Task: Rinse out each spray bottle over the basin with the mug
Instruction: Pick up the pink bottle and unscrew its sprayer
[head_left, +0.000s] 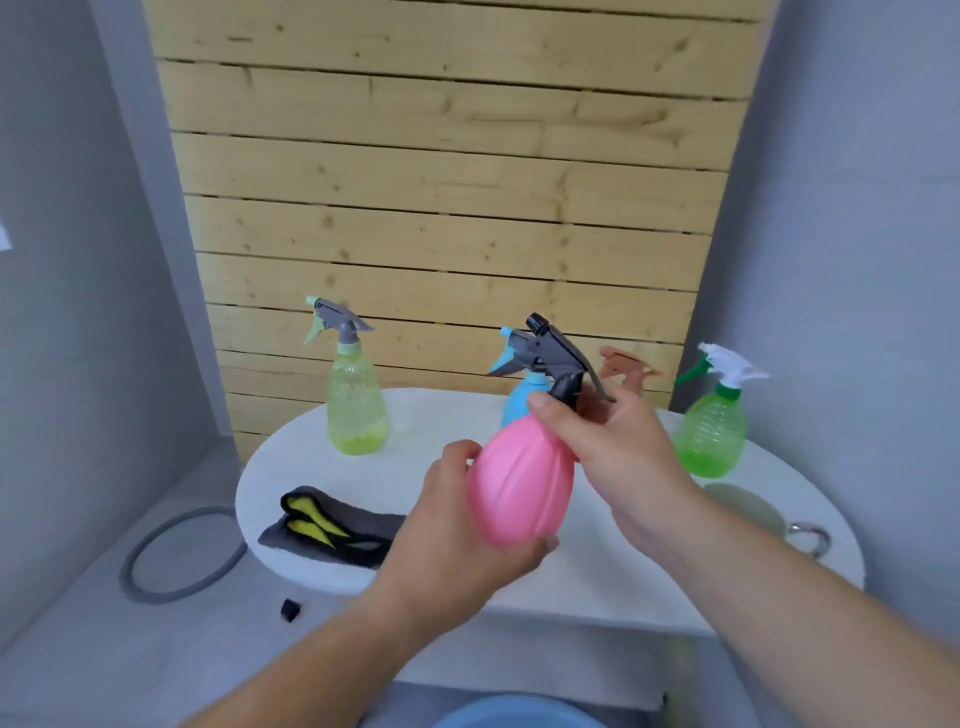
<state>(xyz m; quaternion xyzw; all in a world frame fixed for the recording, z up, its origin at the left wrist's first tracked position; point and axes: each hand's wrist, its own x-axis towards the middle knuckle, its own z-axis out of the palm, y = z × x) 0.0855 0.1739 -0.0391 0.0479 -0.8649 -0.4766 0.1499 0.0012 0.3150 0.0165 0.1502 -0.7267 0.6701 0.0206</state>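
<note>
A pink spray bottle (522, 486) with a black trigger head is held tilted above the white table (649, 587). My left hand (457, 525) cups its body from below and the left. My right hand (608, 447) grips its neck under the black head. On the table stand a yellow-green bottle (357, 410), a blue bottle (519, 400) partly hidden behind the pink one, a brown-headed bottle (626, 366) mostly hidden behind my right hand, and a green bottle (711, 431) with a white head. A mug (753, 512) with a metal handle sits by my right forearm. The blue basin (519, 714) shows at the bottom edge.
A folded grey and yellow cloth (332, 525) lies on the table's left part. A grey ring (182, 553) and a small black cap (290, 610) lie on the grey floor at the left. A wooden slat wall (441, 182) stands behind the table.
</note>
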